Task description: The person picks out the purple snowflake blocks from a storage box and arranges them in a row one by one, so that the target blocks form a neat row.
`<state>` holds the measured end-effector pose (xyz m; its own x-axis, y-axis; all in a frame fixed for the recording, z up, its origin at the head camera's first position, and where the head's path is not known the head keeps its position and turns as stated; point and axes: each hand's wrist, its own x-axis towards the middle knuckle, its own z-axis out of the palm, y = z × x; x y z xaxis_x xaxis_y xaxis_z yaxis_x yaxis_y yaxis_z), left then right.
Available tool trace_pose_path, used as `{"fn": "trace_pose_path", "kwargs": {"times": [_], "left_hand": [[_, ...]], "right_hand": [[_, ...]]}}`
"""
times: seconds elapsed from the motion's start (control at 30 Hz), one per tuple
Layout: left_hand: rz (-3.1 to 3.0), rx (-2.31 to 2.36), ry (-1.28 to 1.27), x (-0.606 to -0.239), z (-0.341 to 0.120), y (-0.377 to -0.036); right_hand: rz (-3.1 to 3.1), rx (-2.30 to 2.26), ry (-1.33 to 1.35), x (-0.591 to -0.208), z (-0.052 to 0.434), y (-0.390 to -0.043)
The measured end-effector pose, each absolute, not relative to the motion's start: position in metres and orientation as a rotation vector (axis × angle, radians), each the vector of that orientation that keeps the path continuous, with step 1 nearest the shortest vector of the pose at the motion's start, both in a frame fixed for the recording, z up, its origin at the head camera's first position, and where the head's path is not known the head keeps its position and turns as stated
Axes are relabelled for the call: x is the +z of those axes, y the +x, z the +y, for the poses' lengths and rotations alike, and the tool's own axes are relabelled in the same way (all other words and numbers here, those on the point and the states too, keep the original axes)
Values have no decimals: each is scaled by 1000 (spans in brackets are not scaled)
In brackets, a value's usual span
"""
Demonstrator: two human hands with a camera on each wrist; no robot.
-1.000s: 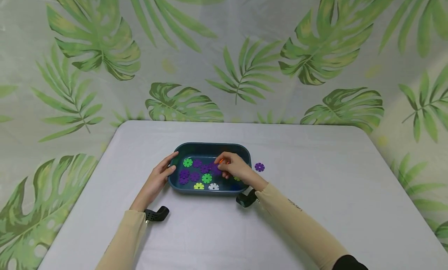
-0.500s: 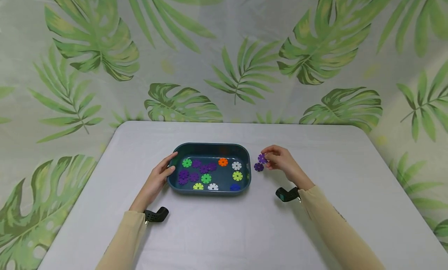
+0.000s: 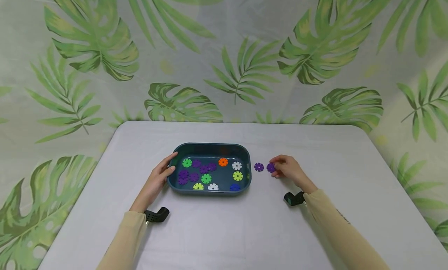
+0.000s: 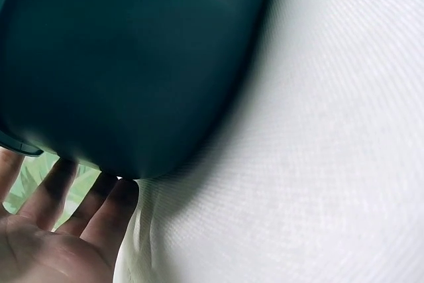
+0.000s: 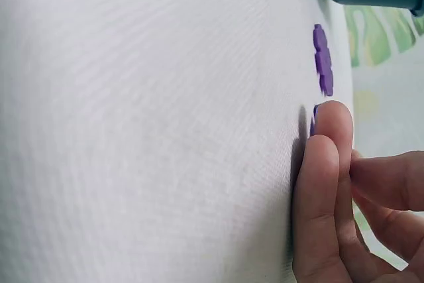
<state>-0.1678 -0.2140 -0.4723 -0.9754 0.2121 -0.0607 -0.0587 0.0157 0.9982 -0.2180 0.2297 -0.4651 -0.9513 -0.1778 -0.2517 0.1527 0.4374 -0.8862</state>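
Note:
On the table stands a dark teal tray [image 3: 210, 191] holding notched plastic snowflake discs in several colours. My left hand [image 3: 157, 180] grips its left end, thumb and forefinger over the rim; other fingers [image 4: 109, 220] lie against the outer wall in the left wrist view. To the right of the tray, my right hand [image 3: 289, 169] pinches a purple snowflake disc [image 3: 270, 167] at the table surface. Fingers mostly hide this disc in the right wrist view. Between it and the tray, another purple snowflake disc [image 3: 259, 167] lies flat, also visible edge-on in the right wrist view.
Inside the tray are several purple discs [image 3: 194, 177], two green discs [image 3: 206, 178], an orange disc [image 3: 223, 162], and some white, yellow and blue ones. A white cloth [image 3: 224, 235] covers the table. Behind it hangs a leaf-patterned backdrop [image 3: 245, 75].
My right hand has moved from inside the tray out to the right, carrying a purple snowflake disc down beside the one on the table. My left hand has stayed at the tray's end.

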Motion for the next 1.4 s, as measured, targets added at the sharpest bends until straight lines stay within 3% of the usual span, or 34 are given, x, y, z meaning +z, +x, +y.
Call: {"fn": "trace_pose_path", "kwargs": {"times": [0.33, 0.67, 1.0, 1.4], "left_hand": [[2087, 2079, 162, -473, -214, -168], [2103, 2068, 162, -474, -214, -168], [2118, 2053, 165, -473, -214, -168], [2145, 2038, 150, -471, -214, -169]], "right_hand": [[2459, -1551, -111, -439, 208, -213], [2087, -1776, -318, -405, 121, -205], [1980, -1664, -212, -424, 54, -210], [2012, -1595, -105, -440, 35, -212]]}}
